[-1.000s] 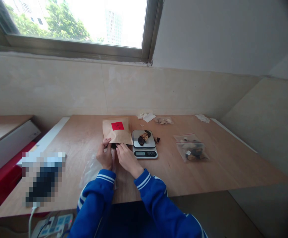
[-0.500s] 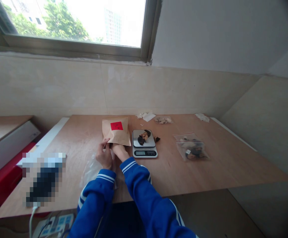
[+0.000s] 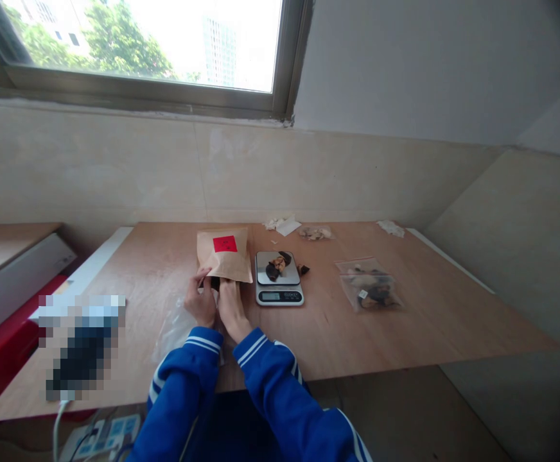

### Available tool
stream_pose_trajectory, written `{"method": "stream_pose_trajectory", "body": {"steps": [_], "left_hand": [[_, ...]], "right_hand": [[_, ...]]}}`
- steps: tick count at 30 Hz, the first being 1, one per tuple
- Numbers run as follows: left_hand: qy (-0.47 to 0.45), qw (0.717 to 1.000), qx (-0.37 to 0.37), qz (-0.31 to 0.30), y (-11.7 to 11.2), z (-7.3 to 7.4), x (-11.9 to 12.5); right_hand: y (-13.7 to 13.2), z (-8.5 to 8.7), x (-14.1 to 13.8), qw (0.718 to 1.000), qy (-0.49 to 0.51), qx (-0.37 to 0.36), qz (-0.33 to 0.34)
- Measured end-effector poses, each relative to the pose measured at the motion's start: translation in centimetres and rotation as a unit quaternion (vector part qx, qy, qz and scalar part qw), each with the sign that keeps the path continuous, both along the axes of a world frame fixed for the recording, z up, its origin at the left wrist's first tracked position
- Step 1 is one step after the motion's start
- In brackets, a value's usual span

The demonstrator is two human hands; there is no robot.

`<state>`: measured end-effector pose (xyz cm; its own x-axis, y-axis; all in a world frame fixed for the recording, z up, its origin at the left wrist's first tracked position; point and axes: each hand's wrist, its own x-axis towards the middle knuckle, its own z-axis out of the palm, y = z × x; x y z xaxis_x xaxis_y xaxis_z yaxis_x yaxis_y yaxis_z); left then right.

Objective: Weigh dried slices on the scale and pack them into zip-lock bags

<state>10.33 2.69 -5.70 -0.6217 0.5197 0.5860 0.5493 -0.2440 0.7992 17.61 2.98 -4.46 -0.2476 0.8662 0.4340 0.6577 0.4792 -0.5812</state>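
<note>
A brown paper bag [image 3: 212, 256] with a red label lies on the table, its mouth toward me. My left hand [image 3: 201, 300] grips the bag's near left edge, thumb and fingers closed on it. Into the bag's mouth reaches my right hand [image 3: 230, 305]; its fingers are hidden inside. Right of the bag stands a digital kitchen scale [image 3: 280, 298] with dark-and-tan dried pieces [image 3: 277, 265] on its plate. One more dark piece [image 3: 303, 269] sits at the plate's right edge. A clear plastic bag [image 3: 174, 330] lies flat under and beside my left wrist.
A zip bag of dried pieces [image 3: 369, 285] lies to the right. At the back are a smaller clear bag of pale pieces [image 3: 315, 233] and white paper scraps [image 3: 287, 226]. A blurred-out dark object [image 3: 82, 350] with a white cable lies left.
My right hand has drawn back slightly toward me, with its fingers still inside the paper bag. My left hand keeps its grip. The view has shifted slightly.
</note>
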Motion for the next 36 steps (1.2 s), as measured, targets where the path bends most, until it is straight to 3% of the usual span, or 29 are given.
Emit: {"method": "stream_pose_trajectory", "body": {"steps": [3, 11, 14, 17, 20, 22, 24, 27, 30, 33, 36], "left_hand": [[0.005, 1.000, 0.000, -0.008, -0.1, 0.0, 0.0], [0.011, 1.000, -0.018, -0.010, -0.2, -0.1, 0.0], [0.006, 1.000, -0.018, -0.007, -0.2, -0.1, 0.0], [0.011, 1.000, -0.007, -0.004, -0.1, -0.2, -0.1], [0.009, 1.000, 0.007, -0.009, 0.0, -0.1, 0.0], [0.002, 1.000, 0.010, -0.013, 0.0, -0.1, 0.0], [-0.001, 1.000, 0.009, -0.014, 0.0, -0.1, 0.1], [0.007, 1.000, 0.003, -0.008, -0.1, -0.1, 0.0], [0.016, 1.000, -0.003, 0.000, -0.2, -0.1, -0.1], [0.019, 1.000, 0.002, -0.005, -0.3, 0.0, -0.1], [0.013, 1.000, 0.009, -0.017, -0.3, 0.1, 0.0]], "right_hand": [[-1.6, 0.4, 0.4, 0.999, 0.017, 0.002, -0.033], [-3.9, 1.2, 1.7, 0.999, 0.042, 0.009, -0.022], [-5.4, 2.0, 3.8, 0.994, 0.104, 0.033, 0.029], [-6.8, 2.4, 8.1, 0.982, 0.151, 0.069, 0.090], [-6.8, 1.7, 13.3, 0.978, 0.193, 0.079, -0.030], [-5.5, 0.7, 16.1, 0.965, 0.218, 0.070, -0.126], [-3.5, -0.5, 18.0, 0.953, 0.242, 0.039, -0.177], [-0.1, -1.7, 18.9, 0.945, 0.256, -0.005, -0.201], [1.9, -1.8, 18.6, 0.948, 0.248, -0.003, -0.197], [2.4, -1.4, 18.8, 0.960, 0.193, 0.040, -0.199], [2.4, -1.4, 20.3, 0.954, 0.126, 0.080, -0.259]]}}
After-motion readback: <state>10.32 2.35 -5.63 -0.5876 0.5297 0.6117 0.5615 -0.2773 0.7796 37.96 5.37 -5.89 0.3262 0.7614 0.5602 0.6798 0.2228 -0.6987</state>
